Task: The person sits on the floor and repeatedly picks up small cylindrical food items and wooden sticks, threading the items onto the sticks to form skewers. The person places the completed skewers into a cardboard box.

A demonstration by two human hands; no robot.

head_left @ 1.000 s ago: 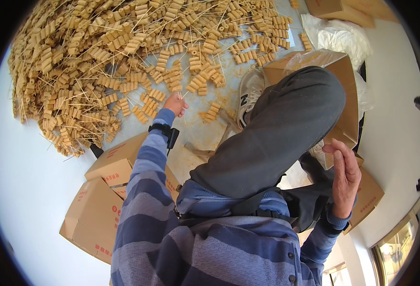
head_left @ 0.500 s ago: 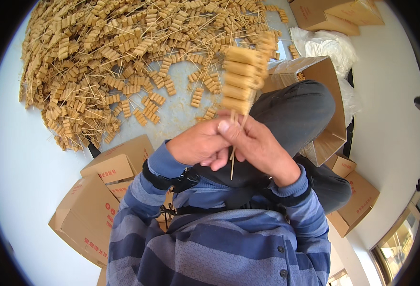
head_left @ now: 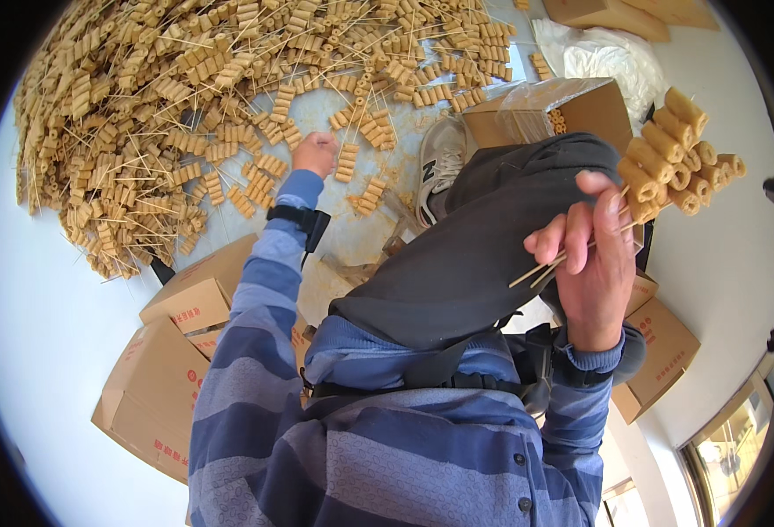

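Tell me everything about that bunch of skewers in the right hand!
The bunch of skewers has golden-brown, hollow rolls lined up side by side on thin, pale sticks that look like wood. How many skewers is hard to tell because they overlap. It tilts, with its rolls toward the picture's upper right and bare stick ends toward the lower left. The right hand grips the sticks, and nothing else clearly touches it.

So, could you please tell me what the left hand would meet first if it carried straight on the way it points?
Past a bare strip of pale surface, the left hand would probably meet the skewered brown rolls lying beyond, though its height is unclear.
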